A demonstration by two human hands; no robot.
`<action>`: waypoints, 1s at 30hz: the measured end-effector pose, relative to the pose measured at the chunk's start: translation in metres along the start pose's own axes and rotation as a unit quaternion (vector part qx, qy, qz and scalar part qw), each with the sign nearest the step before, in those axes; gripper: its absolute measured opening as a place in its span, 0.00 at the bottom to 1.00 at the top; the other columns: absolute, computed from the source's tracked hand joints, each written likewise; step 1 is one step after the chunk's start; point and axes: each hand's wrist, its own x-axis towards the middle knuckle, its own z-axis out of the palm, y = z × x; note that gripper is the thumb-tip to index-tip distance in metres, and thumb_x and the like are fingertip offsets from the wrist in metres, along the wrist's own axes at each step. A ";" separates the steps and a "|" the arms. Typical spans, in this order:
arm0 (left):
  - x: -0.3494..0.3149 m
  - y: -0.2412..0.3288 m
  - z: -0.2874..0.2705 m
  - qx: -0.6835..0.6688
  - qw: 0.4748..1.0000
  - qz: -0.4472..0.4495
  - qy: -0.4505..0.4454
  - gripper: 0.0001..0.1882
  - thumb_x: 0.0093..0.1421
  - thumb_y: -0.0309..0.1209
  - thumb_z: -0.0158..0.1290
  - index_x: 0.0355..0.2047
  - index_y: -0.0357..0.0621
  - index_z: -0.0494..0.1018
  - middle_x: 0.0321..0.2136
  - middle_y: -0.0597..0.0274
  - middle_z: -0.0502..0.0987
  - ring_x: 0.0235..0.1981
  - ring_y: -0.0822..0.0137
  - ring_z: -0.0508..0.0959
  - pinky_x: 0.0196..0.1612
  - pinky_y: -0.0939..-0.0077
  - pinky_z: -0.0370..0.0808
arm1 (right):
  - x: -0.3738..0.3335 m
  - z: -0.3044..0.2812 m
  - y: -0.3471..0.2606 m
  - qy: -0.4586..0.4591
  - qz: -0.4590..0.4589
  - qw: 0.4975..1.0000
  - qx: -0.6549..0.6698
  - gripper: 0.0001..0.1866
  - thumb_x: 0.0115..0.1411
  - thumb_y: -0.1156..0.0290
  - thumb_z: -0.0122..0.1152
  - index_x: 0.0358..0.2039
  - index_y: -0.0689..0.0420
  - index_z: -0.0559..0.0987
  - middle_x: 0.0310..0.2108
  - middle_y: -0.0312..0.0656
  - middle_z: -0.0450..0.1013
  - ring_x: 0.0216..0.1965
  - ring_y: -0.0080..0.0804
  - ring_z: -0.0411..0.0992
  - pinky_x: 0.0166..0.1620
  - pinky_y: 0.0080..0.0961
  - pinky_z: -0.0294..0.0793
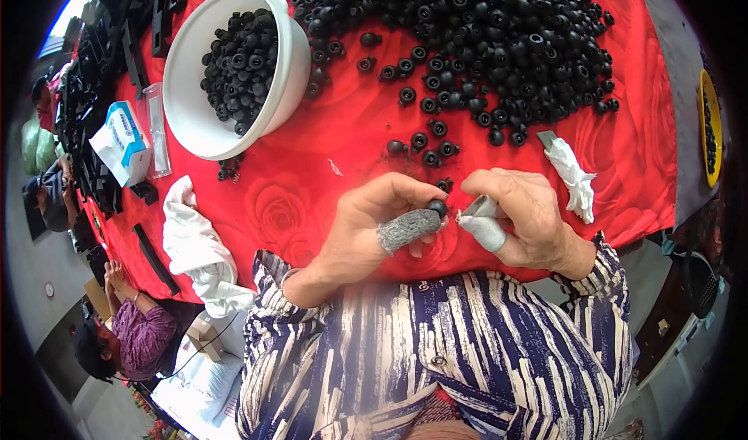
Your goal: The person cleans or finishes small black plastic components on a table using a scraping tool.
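Note:
My left hand (362,218) pinches a small round black plastic part (438,207) between its fingers and the thumb, which wears a grey knitted finger sleeve (408,230). Close by on the right, my right hand (523,215) is closed, its thumb in a pale grey cover (485,232). A greyish edge shows at its fingertips, but I cannot make out what it grips. Just beyond the fingertips, another black part (444,184) lies on the red cloth. Several more loose black parts (419,141) are scattered ahead of my hands, in front of a large heap (499,42) of them.
A white bowl (178,89) of similar parts stands at the left. Around it are a tissue pack (122,142), a white cloth (195,237) and long black pieces (134,58). A white-wrapped strip (573,176) lies at right. Another person (140,335) sits at the left edge.

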 end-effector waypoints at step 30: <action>0.001 -0.009 0.003 -0.038 0.999 -0.006 -0.018 0.16 0.55 0.22 0.53 0.44 0.31 0.68 0.34 0.59 0.74 0.33 0.74 0.74 0.31 0.85 0.74 | -0.005 0.007 0.001 -0.031 0.090 0.994 0.046 0.11 0.53 0.77 0.54 0.37 0.66 0.69 0.23 0.44 0.69 0.20 0.36 0.70 0.23 0.27 0.67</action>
